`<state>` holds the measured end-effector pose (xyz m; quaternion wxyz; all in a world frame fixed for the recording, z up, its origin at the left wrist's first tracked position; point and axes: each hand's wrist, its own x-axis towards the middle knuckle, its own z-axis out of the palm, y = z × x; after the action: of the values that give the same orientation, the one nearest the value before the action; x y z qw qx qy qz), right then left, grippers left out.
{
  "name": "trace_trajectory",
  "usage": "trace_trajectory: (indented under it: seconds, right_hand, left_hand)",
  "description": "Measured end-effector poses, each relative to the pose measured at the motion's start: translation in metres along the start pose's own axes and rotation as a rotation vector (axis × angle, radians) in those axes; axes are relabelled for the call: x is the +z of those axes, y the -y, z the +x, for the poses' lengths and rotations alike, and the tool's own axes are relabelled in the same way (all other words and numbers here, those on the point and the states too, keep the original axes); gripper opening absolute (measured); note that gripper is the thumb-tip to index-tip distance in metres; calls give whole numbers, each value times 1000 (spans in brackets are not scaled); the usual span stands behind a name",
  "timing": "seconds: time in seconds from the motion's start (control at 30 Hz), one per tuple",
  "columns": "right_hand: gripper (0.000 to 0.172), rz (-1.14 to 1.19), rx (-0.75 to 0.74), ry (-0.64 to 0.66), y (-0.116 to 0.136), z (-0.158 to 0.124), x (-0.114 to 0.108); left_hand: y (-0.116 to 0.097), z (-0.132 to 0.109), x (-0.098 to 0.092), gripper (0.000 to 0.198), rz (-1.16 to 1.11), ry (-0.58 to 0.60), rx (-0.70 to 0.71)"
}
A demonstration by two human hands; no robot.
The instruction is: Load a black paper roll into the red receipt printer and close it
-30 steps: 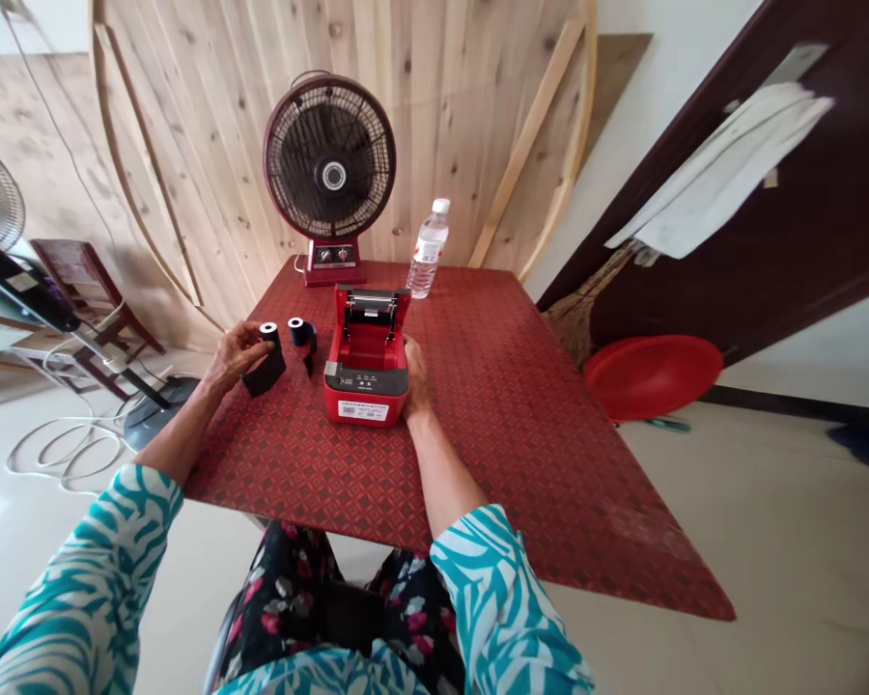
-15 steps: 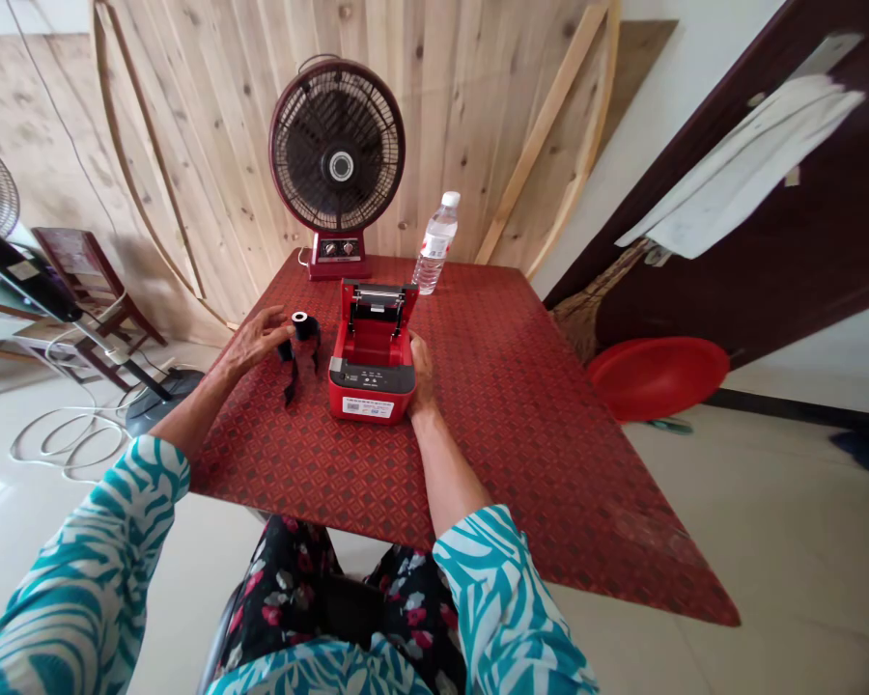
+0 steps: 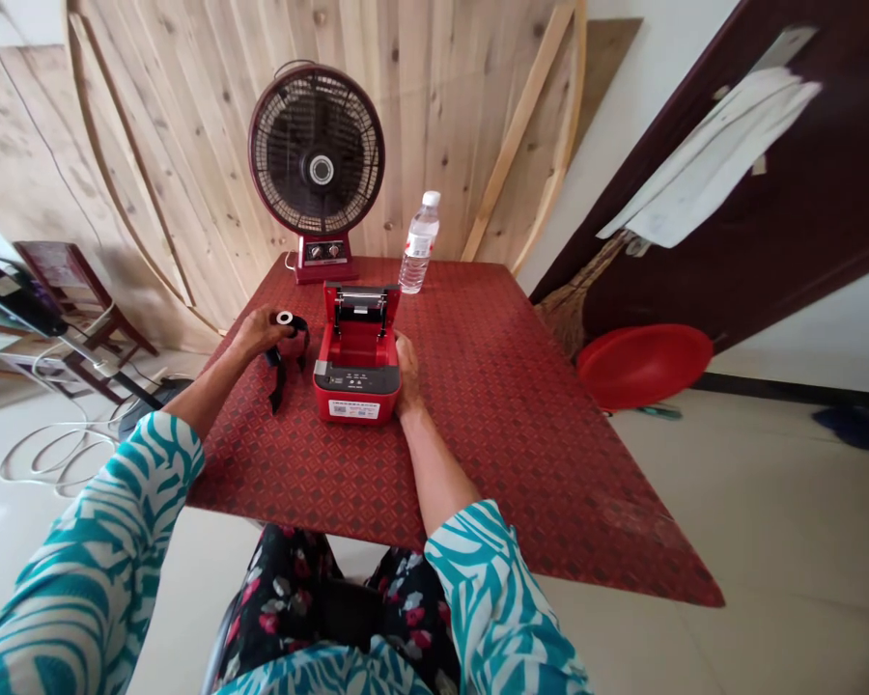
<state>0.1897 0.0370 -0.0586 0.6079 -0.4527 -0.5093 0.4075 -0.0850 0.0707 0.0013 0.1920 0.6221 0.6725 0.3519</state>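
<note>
A red and black label printer stands on the table with its lid tipped up, so its red inner bay shows. My right hand is wrapped round the printer's right side, its fingertips partly hidden behind the body. To the left of the printer, my left hand has its fingers closed on a roll of black ribbon with a white core. A loose dark strip of the ribbon trails down onto the tabletop.
The table has a red patterned cover. Behind the printer are a dark red fan and a water bottle. A red basin is on the floor at right, a chair at left.
My left hand has moved in from beside the ribbon roll and closed on it, tilting it slightly. My right hand stays on the printer. The whole view has shifted a little.
</note>
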Motion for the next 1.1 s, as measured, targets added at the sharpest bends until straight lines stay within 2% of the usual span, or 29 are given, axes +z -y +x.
trace_trajectory:
  seconds: [0.1,0.17,0.27,0.33,0.43,0.6,0.73,0.8,1.0,1.1]
  right_hand:
    - [43,13,4,6,-1,1,0]
    - [43,14,-10,12,-3,2,0]
    - [43,4,-27,17,-5,2,-1]
    - [44,10,-19,7,-5,3,-1]
    - [44,43,2,-9,-4,4,1]
    - [43,90,28,-34,-3,5,4]
    - [44,123,38,-26,-2,5,4]
    - [44,127,51,-24,-1,4,4]
    - [48,145,76,-47,-4,5,6]
    - [48,149,74,-54,-7,6,7]
  left_hand:
    - [-13,-15,-12,36,-351,-28,111]
    - [-27,-26,-21,44,-508,-5,183]
    - [-52,-42,-25,52,-561,95,270]
    - [-67,-49,-20,54,-538,178,343]
    - [-88,-53,-4,47,-350,274,450]
    - [-119,-49,18,27,193,359,570]
    - [-137,-43,25,29,606,389,548]
    - [-141,-40,29,32,735,417,520]
    - [-136,-24,51,25,805,584,534]
    - [-131,-16,53,24,664,677,540]
